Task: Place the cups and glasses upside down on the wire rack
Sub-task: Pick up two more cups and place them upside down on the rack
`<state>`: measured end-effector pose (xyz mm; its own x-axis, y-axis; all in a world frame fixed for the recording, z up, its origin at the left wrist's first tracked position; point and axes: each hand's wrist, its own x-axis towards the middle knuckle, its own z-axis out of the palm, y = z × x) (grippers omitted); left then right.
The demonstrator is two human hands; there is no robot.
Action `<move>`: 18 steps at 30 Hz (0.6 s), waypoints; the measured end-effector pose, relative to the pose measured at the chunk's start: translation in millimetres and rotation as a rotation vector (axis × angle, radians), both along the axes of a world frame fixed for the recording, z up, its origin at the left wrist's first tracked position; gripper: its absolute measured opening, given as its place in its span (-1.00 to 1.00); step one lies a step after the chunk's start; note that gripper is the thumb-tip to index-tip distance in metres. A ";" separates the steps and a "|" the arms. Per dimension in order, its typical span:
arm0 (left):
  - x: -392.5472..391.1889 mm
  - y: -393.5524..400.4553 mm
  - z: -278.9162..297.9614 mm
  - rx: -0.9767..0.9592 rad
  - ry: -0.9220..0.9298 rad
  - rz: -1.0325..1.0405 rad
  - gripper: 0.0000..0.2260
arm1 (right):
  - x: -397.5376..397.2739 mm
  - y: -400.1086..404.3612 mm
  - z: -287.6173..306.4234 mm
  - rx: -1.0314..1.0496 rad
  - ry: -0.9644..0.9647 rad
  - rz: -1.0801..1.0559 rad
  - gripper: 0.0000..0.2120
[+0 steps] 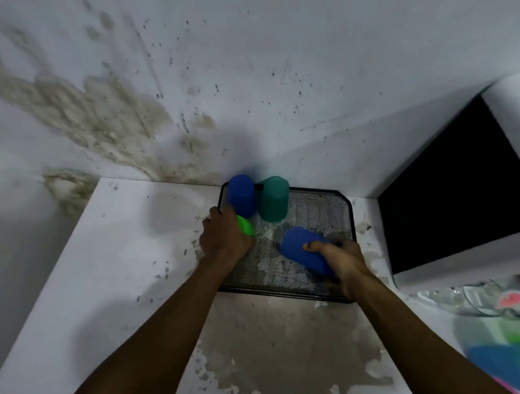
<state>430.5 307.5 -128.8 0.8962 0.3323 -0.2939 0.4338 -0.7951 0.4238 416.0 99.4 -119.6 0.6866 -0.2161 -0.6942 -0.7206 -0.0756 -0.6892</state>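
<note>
— While the left hand (pixel 225 242) is curled over the bright green plastic cup (pixel 245 225), how does that grip sit?
— Closed on it, at the near-left part of the black wire mesh rack (pixel 321 295); only the cup's far end shows past the fingers, so I cannot tell which way up it is.
— And just beyond that grip?
— A dark blue plastic cup (pixel 241 196) stands upside down in the rack's far-left corner, with a teal plastic cup (pixel 274 198) upside down just beside it, to the right.
— The right hand (pixel 343 261)?
— Its grip is clamped around a second blue plastic cup (pixel 305 249), tilted on its side over the rack's near-right part, closed end pointing away toward the left hand.
— What carries the rack?
— A white, stained counter (pixel 122 246) against a blotched white wall (pixel 248 79). Right of the right grip sits blurred clutter, too smeared to name.
</note>
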 end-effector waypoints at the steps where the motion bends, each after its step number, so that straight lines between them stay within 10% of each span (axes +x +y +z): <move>1: 1.5 -0.2 -1.4 0.004 0.005 -0.004 -0.28 | 1.8 -0.3 -1.1 -0.067 -0.035 0.015 -0.58; 18: -3.4 7.3 -15.7 -0.037 -0.084 -0.030 -0.07 | 43.1 5.1 5.2 -0.581 -0.382 0.275 -0.42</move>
<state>427.1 314.8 -144.6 0.9275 0.2953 -0.2291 0.3719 -0.7905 0.4866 459.1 104.5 -114.4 0.9391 -0.2614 -0.2229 -0.3419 -0.6469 -0.6817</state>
